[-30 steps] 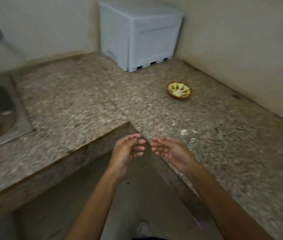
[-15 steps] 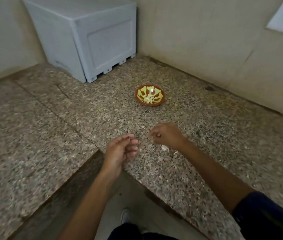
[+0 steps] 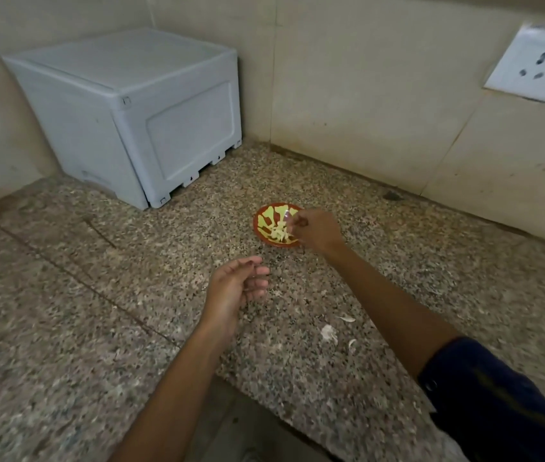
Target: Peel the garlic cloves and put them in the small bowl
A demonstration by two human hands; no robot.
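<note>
right hand (image 3: 316,230) having reached over small bowl (image 3: 264,225) at frame centre, fingers curled, contents unclear | left hand (image 3: 236,285) idling loosely curled, empty | one bowl, three peel scraps (image 3: 328,331)

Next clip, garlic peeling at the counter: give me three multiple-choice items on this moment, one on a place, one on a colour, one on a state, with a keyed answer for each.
1. Where is the right hand?
A. over the small bowl
B. on the grey box
C. at the wall socket

2. What colour is the bowl's rim?
A. blue
B. red-orange
C. white

3. How is the left hand?
A. gripping the bowl
B. flat on the counter
C. loosely curled, apparently empty

Answers: 1 A, its fingers reach over the bowl's right side. 2 B, the rim shows red-orange around a yellow pattern. 3 C, it sits short of the bowl with nothing visible in it.
</note>
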